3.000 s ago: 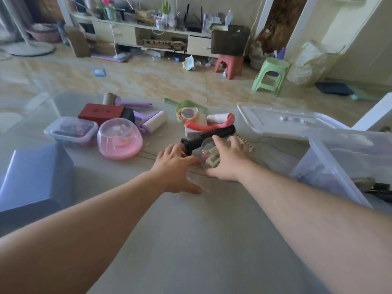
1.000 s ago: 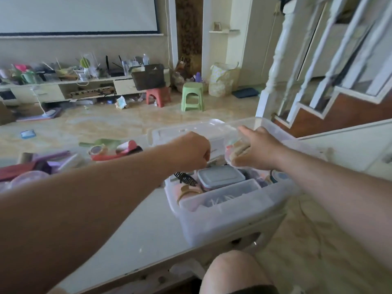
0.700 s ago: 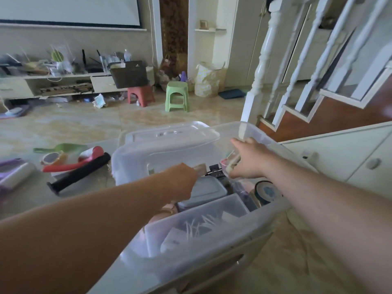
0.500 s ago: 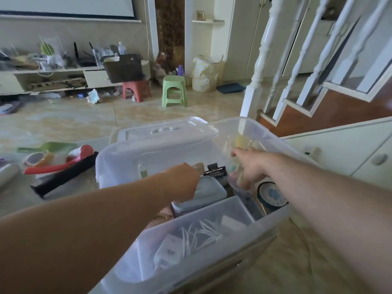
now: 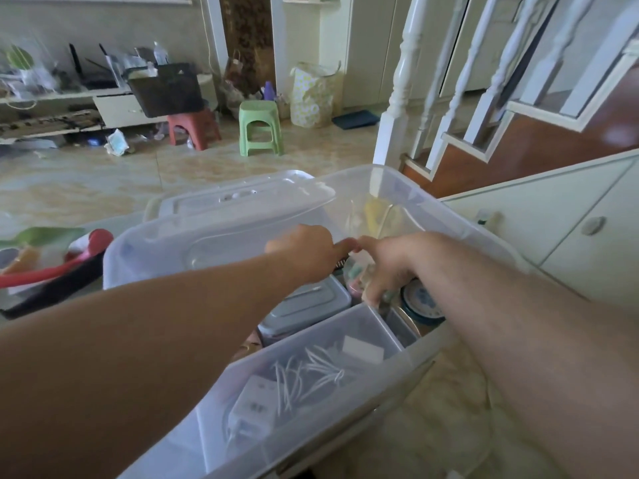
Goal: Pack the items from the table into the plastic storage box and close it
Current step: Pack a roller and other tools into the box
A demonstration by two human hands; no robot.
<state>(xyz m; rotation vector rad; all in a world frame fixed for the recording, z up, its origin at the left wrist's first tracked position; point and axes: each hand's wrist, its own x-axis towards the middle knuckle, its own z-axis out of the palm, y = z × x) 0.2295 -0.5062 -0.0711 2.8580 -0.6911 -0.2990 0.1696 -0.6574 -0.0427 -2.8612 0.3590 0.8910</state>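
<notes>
While both my arms reach in from the bottom of the frame, my hands meet over the middle of the box point(image 5: 449, 209), which fills the centre. My left hand point(image 5: 304, 252) is loosely curled with the forefinger pointing right, its tip touching my right hand point(image 5: 387, 267); I cannot tell whether it has hold of anything. My right hand is turned down into the box with fingers bent around small pale items point(image 5: 359, 274), though blur keeps me from saying what they are or how firm the grip is.

Inside the box, below my hands, sits a grey lidded tub point(image 5: 307, 305), and nearer the bottom a clear tray point(image 5: 366, 326) with white cables point(image 5: 311, 371) and a charger point(image 5: 252, 406). Just right of my right hand lies a blue roll point(image 5: 420, 302). Something yellow point(image 5: 377, 212) leans at the far wall.

Behind the box, upper centre, its lid point(image 5: 242, 198) lies flat on the table. At the left edge, still on the table, are a red tool point(image 5: 52, 267), a black handle point(image 5: 58, 288) and a green scoop point(image 5: 38, 235).
</notes>
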